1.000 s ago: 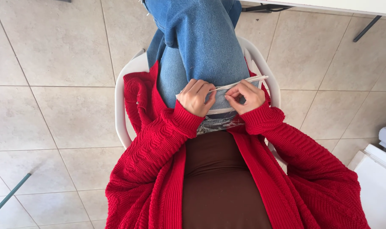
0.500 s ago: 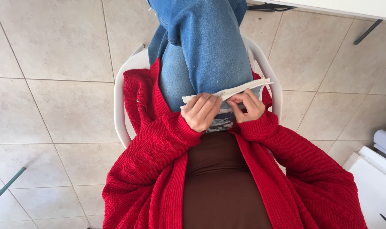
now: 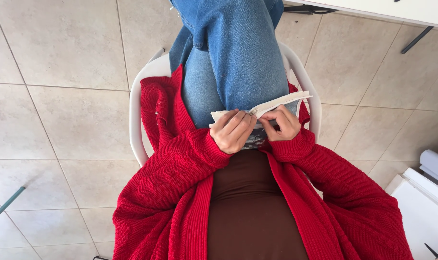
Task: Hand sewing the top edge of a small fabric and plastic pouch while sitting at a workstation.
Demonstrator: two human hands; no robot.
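hands [image 3: 257, 127] still pinch cream fabric strip [image 3: 272, 103], now raised off lap.

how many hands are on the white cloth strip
2. The left hand pinches the white cloth strip at its left end; the right hand grips it nearer the middle, over the lap. No other hands show.

1. The cardigan [image 3: 180, 192] is bright red, knitted in a raised zigzag pattern.
2. Inside the cardigan, the top [image 3: 250, 207] is plain dark brown.
3. Above the cardigan, the jeans [image 3: 238, 58] are mid-blue denim, paler on the lower leg.
4. Around the cardigan, the chair [image 3: 137, 120] is white.
5. Beneath the cardigan, the floor tiles [image 3: 60, 96] are beige with grey grout.
6. At the cardigan's cuffs, the folded cloth [image 3: 276, 102] is off-white.
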